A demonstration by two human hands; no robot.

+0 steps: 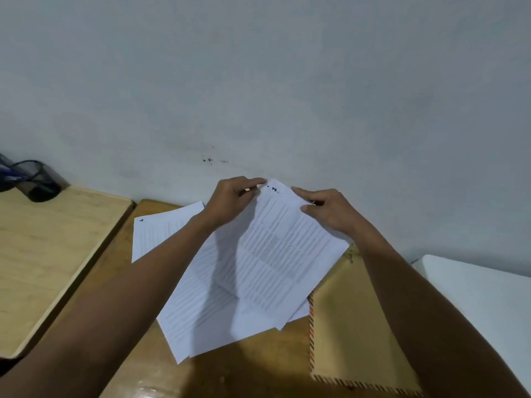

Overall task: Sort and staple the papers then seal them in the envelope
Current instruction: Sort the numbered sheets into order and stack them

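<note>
We see a grey wall (pixel 258 81) filling the upper half of the view, marked by a few dark specks. Below it runs the brown counter (pixel 253 366), with a paler wooden board (pixel 43 254) lying to its left and a white surface (pixel 482 297) to its right. On the board's far corner sits a dark mesh holder (pixel 37 180), tipped toward the wall.

A loose spread of printed papers (pixel 201 311) covers the middle of the counter, overlapping at odd angles; one sheet (pixel 161 228) pokes out to the left behind our left forearm. A brown envelope (pixel 353 334) with a striped border lies to the right, its upper left corner tucked under the papers and its right side hidden by our right forearm.

Both arms reach forward across the pile. One top sheet (pixel 284 248) is lifted at its far end near the wall, bearing a handwritten mark by its top edge. Our left hand (pixel 230 202) pinches that sheet's upper left corner between thumb and fingertips. Our right hand (pixel 330 211) pinches its upper right edge, thumb on top, fingers curled.
</note>
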